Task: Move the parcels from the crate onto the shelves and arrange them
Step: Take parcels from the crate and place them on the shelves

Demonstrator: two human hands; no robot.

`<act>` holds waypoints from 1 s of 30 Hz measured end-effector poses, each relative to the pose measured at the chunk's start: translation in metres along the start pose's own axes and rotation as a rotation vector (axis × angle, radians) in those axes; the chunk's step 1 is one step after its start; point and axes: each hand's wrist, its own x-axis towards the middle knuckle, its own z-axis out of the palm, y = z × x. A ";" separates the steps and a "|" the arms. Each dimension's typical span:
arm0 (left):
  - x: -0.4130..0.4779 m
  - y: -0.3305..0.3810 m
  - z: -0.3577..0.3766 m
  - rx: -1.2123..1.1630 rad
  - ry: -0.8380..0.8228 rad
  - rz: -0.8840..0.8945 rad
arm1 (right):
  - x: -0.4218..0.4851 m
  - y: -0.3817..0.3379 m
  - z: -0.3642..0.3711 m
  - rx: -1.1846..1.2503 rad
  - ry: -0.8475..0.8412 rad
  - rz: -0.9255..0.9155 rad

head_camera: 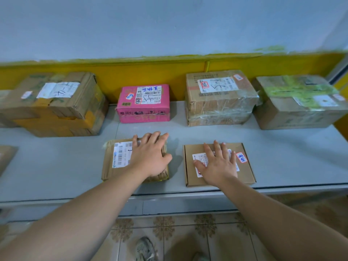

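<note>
Two parcels sit side by side near the front edge of a grey shelf (pixel 282 157), each under one of a person's bare hands. The left hand (pixel 150 155) lies palm down on a taped brown parcel (pixel 116 162), covering its right half, fingers close together and reaching the far edge, thumb against the right side (whether it truly grips cannot be told). The right hand (pixel 218 164) rests flat on a flat cardboard box (pixel 246 176), fingers spread and straight over the white shipping label, clasping nothing. A narrow strip of bare shelf separates the two.

Four more parcels line the back of the shelf against the wall: a large box with yellow tape (pixel 50 104) at left, a pink parcel (pixel 143 104) directly behind the left hand, a clear-wrapped carton (pixel 218 98) behind the right hand, and a box with green tape (pixel 299 102) touching it at far right. Part of another brown parcel (pixel 7 155) shows at the left border.

Behind, a yellow band (pixel 150 72) runs under a pale blue-grey wall (pixel 169 25). Below the shelf are patterned floor tiles (pixel 188 232) and a grey shoe (pixel 145 249).
</note>
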 end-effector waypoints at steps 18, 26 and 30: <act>0.004 0.017 -0.002 -0.070 -0.030 -0.023 | 0.000 0.006 -0.003 0.018 -0.001 -0.014; 0.001 0.013 -0.011 -0.026 -0.110 0.007 | -0.002 0.004 -0.016 0.038 -0.038 -0.018; -0.014 0.006 -0.024 -0.030 -0.122 0.025 | 0.000 0.005 -0.039 0.010 -0.036 -0.063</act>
